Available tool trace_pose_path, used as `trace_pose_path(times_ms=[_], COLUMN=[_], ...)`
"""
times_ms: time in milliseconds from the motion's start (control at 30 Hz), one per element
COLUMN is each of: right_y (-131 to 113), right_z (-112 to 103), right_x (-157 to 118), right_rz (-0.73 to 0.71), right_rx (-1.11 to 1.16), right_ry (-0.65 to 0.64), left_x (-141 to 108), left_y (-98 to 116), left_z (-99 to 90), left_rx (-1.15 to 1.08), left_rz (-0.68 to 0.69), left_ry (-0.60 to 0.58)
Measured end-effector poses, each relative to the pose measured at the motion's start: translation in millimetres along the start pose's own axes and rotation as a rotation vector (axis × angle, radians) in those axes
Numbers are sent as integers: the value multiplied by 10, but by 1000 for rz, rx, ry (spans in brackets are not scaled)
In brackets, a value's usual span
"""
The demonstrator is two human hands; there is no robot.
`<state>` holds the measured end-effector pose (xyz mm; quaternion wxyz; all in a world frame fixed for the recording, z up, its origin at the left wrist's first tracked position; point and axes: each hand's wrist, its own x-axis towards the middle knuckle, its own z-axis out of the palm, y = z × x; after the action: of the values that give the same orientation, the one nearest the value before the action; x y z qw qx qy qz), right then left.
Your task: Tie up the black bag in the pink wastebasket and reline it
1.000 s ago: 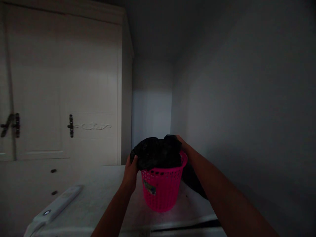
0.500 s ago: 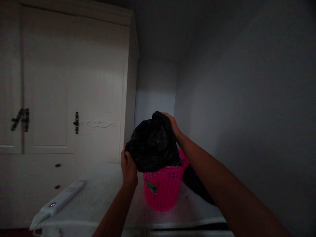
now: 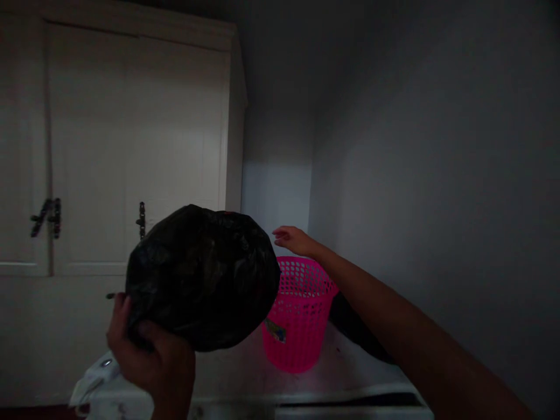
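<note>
My left hand point(image 3: 151, 350) grips the lower left edge of a puffed-out black plastic bag point(image 3: 205, 277), its fingers and thumb closed on the film. The bag hangs in front of the wardrobe, to the left of a pink plastic basket point(image 3: 297, 326), and overlaps the left of its rim. Above the basket's rim is my right hand point(image 3: 295, 239), fingers apart and holding nothing, a small gap away from the bag. The basket stands upright on a white surface point(image 3: 236, 373), with no bag visible inside it.
A white wardrobe point(image 3: 175, 116) with dark handles fills the left. On the surface's left end lies a white power strip point(image 3: 102, 373), partly hidden by my left hand and the bag. A dark object point(image 3: 356, 329) lies right of the basket, beside the grey wall point(image 3: 437, 175).
The black bag has come away from over the basket, moving left and nearer with my left hand. My right hand has let go of it. The basket's opening now shows.
</note>
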<state>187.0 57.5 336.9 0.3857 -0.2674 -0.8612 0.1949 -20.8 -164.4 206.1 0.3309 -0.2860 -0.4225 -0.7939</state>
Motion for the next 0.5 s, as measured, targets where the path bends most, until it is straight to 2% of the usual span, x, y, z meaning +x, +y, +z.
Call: trace_pose_path(times_ms=[67, 133, 200, 267, 333, 433, 500], right_y=[-22, -113, -208, -246, -217, -123, -50], right_z=[-1, 21, 69, 129, 184, 216, 178], right_x=[-361, -759, -1128, -1404, -1565, -1655, -1685], right_rz=[-87, -143, -185, -236, -265, -262, -259], right_rx=[-145, -257, -408, -532, -576, -559, -547], right_ry=[-125, -315, -384, -359, -287, -187, -144], left_x=[-140, -279, -403, -502, -573, -642, -689], left_y=[-254, -529, -776, -975, -1122, -1236, -1229], left_z=[-112, -194, -252, -288, -305, -313, -325], left_rx=[69, 127, 166, 187, 216, 298, 357], left_rz=[-22, -44, -82, -114, -126, -172, -249], left_ry=[9, 2, -14, -37, -78, -187, -301])
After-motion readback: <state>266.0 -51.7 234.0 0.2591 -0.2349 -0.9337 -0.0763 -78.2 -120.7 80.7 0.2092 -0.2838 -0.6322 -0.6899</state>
